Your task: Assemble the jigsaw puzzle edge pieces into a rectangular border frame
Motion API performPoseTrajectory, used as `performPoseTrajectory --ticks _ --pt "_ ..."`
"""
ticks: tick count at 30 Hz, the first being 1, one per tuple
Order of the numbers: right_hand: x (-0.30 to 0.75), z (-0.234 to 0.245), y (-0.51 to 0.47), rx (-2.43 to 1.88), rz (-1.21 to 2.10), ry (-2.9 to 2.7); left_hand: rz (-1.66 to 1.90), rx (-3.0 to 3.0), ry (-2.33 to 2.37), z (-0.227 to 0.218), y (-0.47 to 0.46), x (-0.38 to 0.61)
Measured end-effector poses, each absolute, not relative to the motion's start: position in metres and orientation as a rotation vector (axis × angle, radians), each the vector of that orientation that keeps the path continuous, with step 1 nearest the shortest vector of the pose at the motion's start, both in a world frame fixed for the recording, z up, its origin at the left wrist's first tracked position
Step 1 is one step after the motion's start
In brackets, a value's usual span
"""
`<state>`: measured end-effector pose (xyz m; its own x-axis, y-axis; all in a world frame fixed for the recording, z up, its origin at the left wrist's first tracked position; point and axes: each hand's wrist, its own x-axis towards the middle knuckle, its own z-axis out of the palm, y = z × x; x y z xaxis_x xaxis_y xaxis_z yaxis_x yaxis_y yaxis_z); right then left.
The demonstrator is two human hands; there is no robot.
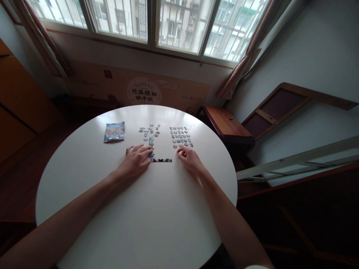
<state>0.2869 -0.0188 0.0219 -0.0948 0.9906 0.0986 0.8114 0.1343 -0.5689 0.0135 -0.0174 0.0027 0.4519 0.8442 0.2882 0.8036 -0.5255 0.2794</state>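
Note:
Joined jigsaw pieces form an L-shaped strip (161, 160) on the white round table (134, 216). My left hand (137, 160) lies at the upright arm of the L, its fingers stretched out and partly covering it. To the right of the strip, my right hand (189, 158) is closed, thumb and forefinger pinched together. Whatever is between those fingertips is too small to make out. Just beyond it, loose jigsaw pieces (181, 133) lie in neat rows. A scattered group of pieces (145, 130) sits above my left hand.
A colourful printed picture sheet (114, 132) lies on the table's left side. Behind the table stand a wooden bench (224, 121) at the right and a printed banner (168, 86) under barred windows (185, 22).

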Motion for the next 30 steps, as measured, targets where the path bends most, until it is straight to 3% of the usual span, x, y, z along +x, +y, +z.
performPoseTrajectory --ticks 30 --pt "0.2850 0.0215 -0.0190 -1.717 0.512 -1.970 0.685 2.545 1.480 -0.0016 -0.0149 0.0148"
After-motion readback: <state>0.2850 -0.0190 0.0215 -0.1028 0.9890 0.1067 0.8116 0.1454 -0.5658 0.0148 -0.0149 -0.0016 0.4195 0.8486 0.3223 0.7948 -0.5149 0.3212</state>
